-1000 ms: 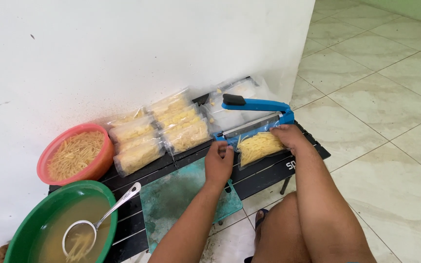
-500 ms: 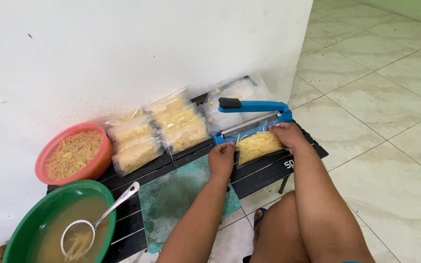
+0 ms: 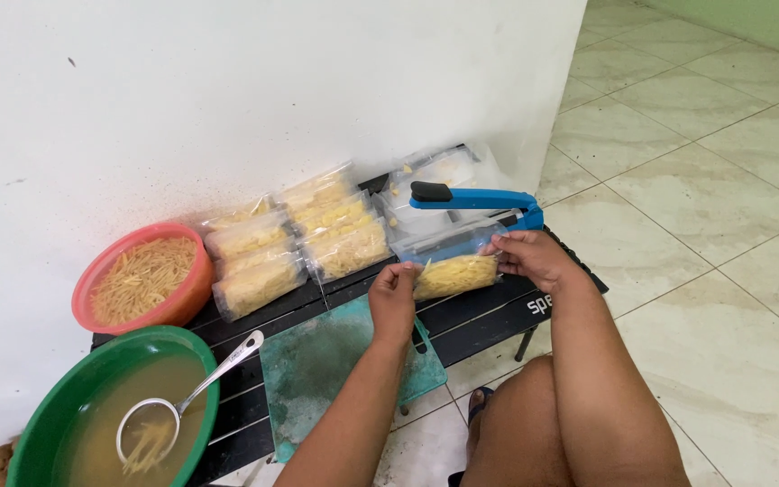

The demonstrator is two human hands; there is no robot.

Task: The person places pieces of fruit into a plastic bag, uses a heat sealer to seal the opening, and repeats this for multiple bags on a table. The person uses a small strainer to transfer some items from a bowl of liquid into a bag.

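My left hand (image 3: 396,298) and my right hand (image 3: 528,255) each pinch one end of a clear plastic bag (image 3: 454,263) part-filled with yellow fried strips. The bag's open top lies across the jaw of a blue heat sealer (image 3: 478,200), whose arm is raised. Both hands rest on a low black slatted table (image 3: 484,311). Several filled bags (image 3: 304,239) lie in rows to the left of the sealer, against the white wall.
A pink bowl of yellow strips (image 3: 142,280) sits at the table's left. A green basin of oil with a metal strainer (image 3: 151,424) stands in front of it. A green cutting board (image 3: 326,370) lies under my left forearm. Tiled floor spreads to the right.
Both hands have kept hold of the bag, shifting it slightly along the sealer's jaw. The sealer arm stays up.
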